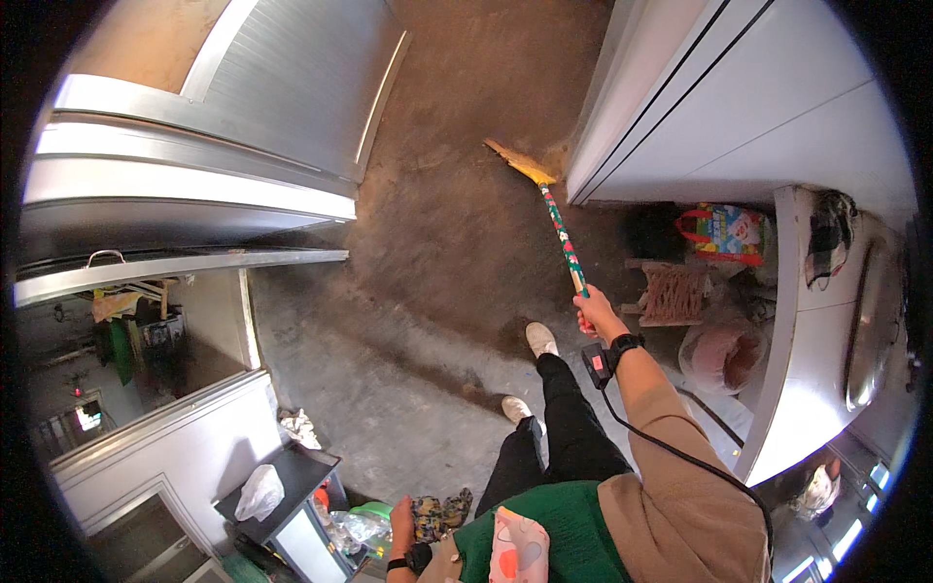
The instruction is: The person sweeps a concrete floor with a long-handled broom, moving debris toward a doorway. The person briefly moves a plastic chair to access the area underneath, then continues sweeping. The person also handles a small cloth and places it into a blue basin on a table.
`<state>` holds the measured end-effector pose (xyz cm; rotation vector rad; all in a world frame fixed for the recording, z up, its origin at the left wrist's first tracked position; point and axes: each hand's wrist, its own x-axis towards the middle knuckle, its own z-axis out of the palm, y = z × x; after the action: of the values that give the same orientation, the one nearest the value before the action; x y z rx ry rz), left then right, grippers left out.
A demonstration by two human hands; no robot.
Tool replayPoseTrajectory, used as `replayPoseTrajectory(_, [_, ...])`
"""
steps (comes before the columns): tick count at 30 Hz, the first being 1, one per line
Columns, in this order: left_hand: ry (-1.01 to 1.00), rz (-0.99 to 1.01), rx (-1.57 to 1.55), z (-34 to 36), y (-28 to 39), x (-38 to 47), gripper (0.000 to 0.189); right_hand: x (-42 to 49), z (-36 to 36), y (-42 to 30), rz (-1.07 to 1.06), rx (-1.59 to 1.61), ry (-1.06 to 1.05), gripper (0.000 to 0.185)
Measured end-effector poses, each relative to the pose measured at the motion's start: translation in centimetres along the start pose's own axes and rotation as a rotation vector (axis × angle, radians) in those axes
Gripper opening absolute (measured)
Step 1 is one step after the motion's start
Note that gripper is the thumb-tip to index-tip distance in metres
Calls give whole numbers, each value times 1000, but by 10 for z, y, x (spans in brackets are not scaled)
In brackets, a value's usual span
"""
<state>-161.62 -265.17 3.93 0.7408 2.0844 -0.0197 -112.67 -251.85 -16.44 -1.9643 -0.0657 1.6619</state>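
Observation:
My right hand is closed around the handle of a broom, which is wrapped in green, red and white patterned covering. The yellow broom head rests on the brown-stained concrete floor, close to the corner of a white panelled wall. Low at my left side hangs my left hand, beside a camouflage-patterned cloth; whether its fingers are curled or hold anything cannot be made out.
Left stand a metal door and a dark cabinet bearing a white plastic bag. Under the counter at right are a colourful bag, a wooden rack wound with cord and a pink container.

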Motion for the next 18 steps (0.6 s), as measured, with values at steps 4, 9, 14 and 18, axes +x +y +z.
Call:
replayPoseTrajectory(4, [-17, 133, 115, -6, -2, 0, 42, -44, -14, 67, -141, -324, 60, 41])
replayPoseTrajectory(9, [-34, -90, -86, 2, -9, 11, 37, -143, -79, 140, -140, -597, -73, 46])
replayPoseTrajectory(14, [-58, -89, -145, 6, -19, 17, 37, -134, -63, 73, -197, -493, -131, 50])
replayPoseTrajectory(18, [12, -48, -49, 3, -50, 17, 34, -26, 33, -44, -420, -395, -59, 47])
